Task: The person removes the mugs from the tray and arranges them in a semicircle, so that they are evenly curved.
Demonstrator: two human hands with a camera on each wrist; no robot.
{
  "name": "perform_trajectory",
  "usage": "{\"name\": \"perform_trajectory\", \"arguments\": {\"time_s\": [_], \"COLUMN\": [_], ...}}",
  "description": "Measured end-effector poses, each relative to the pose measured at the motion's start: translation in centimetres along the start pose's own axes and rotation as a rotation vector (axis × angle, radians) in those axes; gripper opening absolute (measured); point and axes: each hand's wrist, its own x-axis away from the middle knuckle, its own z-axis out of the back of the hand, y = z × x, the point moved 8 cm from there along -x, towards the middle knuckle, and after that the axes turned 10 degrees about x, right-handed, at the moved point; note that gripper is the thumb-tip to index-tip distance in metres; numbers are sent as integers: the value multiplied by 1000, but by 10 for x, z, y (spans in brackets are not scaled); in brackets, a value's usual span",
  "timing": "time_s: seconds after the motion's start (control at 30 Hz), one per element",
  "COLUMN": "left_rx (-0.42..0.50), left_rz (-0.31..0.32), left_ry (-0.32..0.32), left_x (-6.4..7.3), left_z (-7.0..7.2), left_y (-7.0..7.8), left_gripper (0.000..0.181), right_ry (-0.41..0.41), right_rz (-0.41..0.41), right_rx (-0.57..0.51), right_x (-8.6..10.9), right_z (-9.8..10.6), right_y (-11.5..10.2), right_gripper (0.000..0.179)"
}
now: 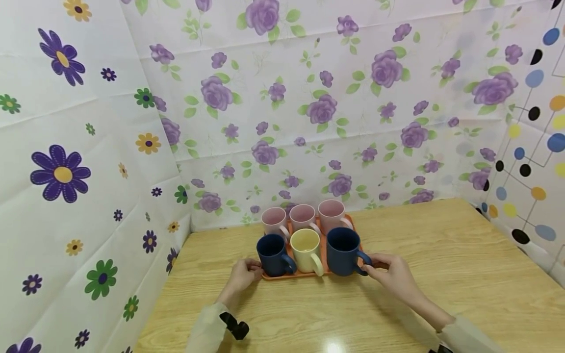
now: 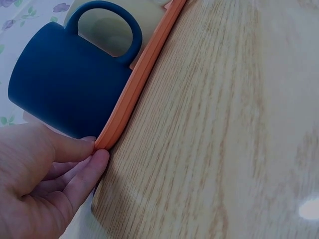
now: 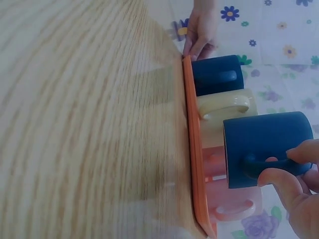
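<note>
My right hand [image 1: 395, 274] pinches the handle of a dark blue mug [image 1: 342, 252]. In the right wrist view this mug [image 3: 266, 142] is held upright, apart from the orange tray [image 3: 196, 149] and above it. My left hand [image 1: 242, 278] is at the tray's near left corner; in the left wrist view its thumb and fingers pinch the tray rim [image 2: 122, 112]. A second dark blue mug [image 1: 272, 257] stands on the tray beside that hand. Right of it is a cream-yellow mug [image 1: 304, 249]. Three pink mugs [image 1: 274, 223] form the back row, partly hidden by the front ones.
The tray lies on a light wooden table [image 1: 441, 250] near the back wall, which is hung with a purple rose-print sheet [image 1: 322, 113]. A flower-print sheet [image 1: 101, 196] borders the left side, and a dotted sheet [image 1: 536, 147] the right.
</note>
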Motion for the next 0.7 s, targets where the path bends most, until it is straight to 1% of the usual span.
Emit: {"name": "perform_trajectory", "arguments": {"time_s": [0.23, 0.3, 0.47, 0.6, 0.7], "left_rx": [3, 16, 39, 35, 33], "left_rz": [-6, 1, 3, 3, 8], "left_ry": [-2, 3, 3, -6, -7], "left_x": [2, 2, 0, 0, 0], "left_z": [0, 0, 0, 0, 0], "left_y": [3, 3, 1, -1, -2], "left_gripper": [20, 20, 20, 20, 20], "right_ry": [-13, -21, -55, -79, -94], "right_rz": [6, 8, 9, 10, 18], "right_rx": [-36, -45, -91, -137, -150], "right_x": [3, 4, 6, 9, 11], "right_z": [4, 5, 8, 9, 9], "right_y": [-3, -4, -9, -16, -21], "right_gripper": [18, 18, 19, 21, 22]}}
